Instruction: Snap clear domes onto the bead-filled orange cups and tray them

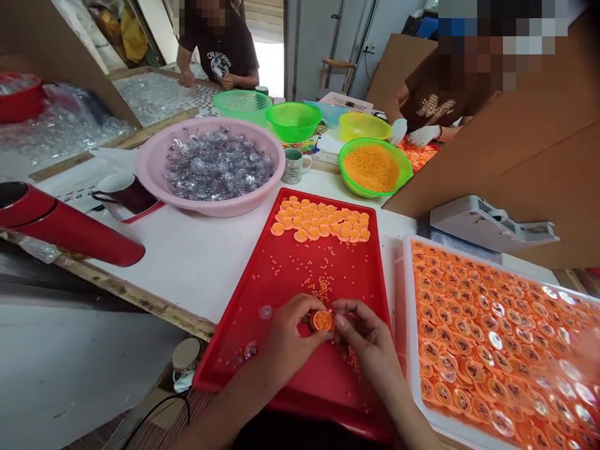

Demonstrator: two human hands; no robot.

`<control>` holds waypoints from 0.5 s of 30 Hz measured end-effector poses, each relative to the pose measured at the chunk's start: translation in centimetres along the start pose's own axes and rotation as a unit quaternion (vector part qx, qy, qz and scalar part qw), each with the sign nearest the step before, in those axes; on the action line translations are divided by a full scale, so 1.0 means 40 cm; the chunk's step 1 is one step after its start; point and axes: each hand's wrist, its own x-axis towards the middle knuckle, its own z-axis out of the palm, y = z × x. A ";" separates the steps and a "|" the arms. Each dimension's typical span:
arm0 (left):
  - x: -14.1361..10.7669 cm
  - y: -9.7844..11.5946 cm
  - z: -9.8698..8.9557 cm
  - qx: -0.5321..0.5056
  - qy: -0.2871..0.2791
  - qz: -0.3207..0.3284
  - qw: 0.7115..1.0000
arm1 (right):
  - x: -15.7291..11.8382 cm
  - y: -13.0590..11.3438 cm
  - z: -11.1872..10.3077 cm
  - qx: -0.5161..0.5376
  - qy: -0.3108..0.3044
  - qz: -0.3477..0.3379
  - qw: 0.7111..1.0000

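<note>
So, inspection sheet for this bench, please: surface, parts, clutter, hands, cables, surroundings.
Surface: white table, wood edging at left; red tray in front of the wearer.
Parts: orange pieces grouped at the tray's far end; white tray at right filled with more; pink basin of clear plastic pieces.
Clutter: loose beads in the red tray; flask and dark mug at left.
Left hand: fingers grip one orange piece.
Right hand: fingers at its edge, contact unclear.
Cables: dark cable below the table, lower left.
Surroundings: two other people, one in white gloves; cardboard at right.
</note>
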 end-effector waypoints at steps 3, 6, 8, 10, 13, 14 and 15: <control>-0.001 -0.008 -0.008 -0.049 -0.003 -0.050 0.998 | 0.002 -0.012 0.012 -0.010 0.016 -0.005 1.000; -0.001 -0.003 -0.012 0.000 0.002 -0.037 0.999 | 0.004 -0.021 0.039 -0.077 0.034 -0.048 0.995; 0.000 -0.002 -0.017 0.046 0.006 -0.022 0.999 | 0.009 -0.016 0.050 -0.100 0.023 -0.038 0.994; 0.000 -0.006 -0.025 0.072 0.004 -0.029 0.997 | 0.015 0.000 0.038 -0.083 0.012 0.004 0.996; -0.002 -0.020 -0.040 0.075 0.001 -0.056 0.996 | 0.029 0.028 -0.014 -0.108 -0.002 0.050 0.993; -0.003 -0.024 -0.045 0.065 0.000 -0.064 0.996 | 0.036 0.033 -0.033 -0.152 -0.013 0.048 0.987; -0.003 -0.027 -0.049 0.050 0.000 -0.073 0.996 | 0.047 0.035 -0.050 -0.207 -0.027 0.035 0.977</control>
